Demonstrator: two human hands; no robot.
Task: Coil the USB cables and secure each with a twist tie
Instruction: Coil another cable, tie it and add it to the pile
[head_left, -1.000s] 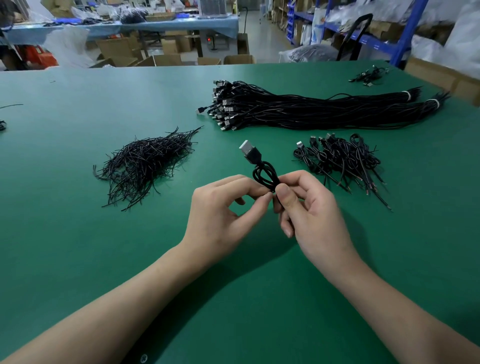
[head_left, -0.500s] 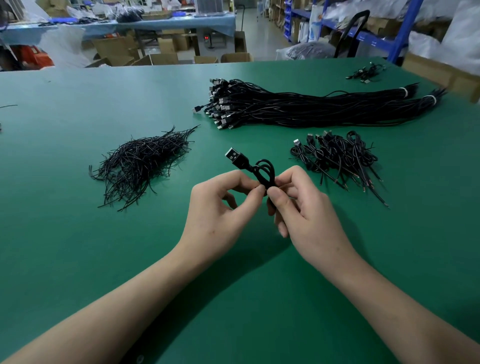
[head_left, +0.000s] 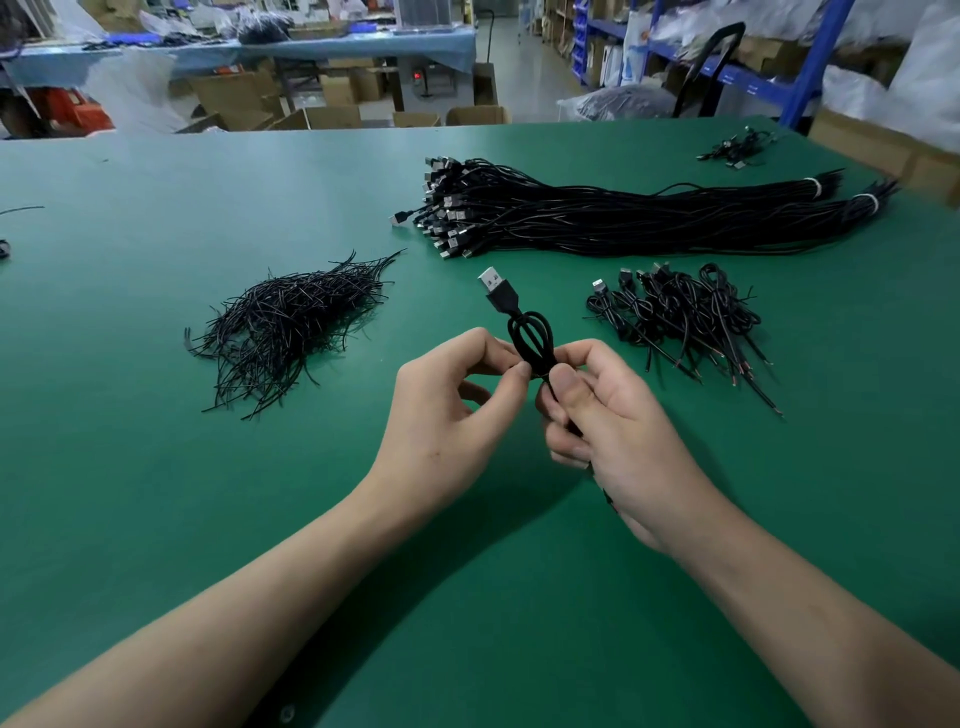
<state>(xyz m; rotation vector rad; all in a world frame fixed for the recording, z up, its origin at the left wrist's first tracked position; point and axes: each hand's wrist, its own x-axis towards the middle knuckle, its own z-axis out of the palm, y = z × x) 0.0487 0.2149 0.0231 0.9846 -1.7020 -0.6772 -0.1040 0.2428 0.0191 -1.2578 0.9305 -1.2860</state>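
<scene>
My two grips meet on one USB cable (head_left: 530, 338), and both are closed tight. The left hand (head_left: 447, 415) pinches the waist of the coil between thumb and forefinger. The right hand (head_left: 618, 431) presses its thumb on the same spot from the other side, with its other fingers curled around the tail of the loops below. A thin dark strand crosses the coil between the two thumbs. I take it for the twist tie (head_left: 537, 375), though it is too fine to be certain. I judge the pinch sits at the waist because the loops must stay squeezed flat there while the tie ends are turned. The loops rise just above the grip and the plug (head_left: 496, 288) juts beyond them, up and slightly left, clear of the fingers so it cannot snag. The whole coil is held off the counter (head_left: 156, 493), which leaves room to twist. Well apart to the left of the grip lies the heap of loose ties (head_left: 291, 322), on the left hand's side. Near the grip on the right sits the pile of finished coils (head_left: 680, 317), an easy drop for the right hand. Farther beyond lies the long bundle of straight cables (head_left: 597, 218), the stock not yet coiled.
</scene>
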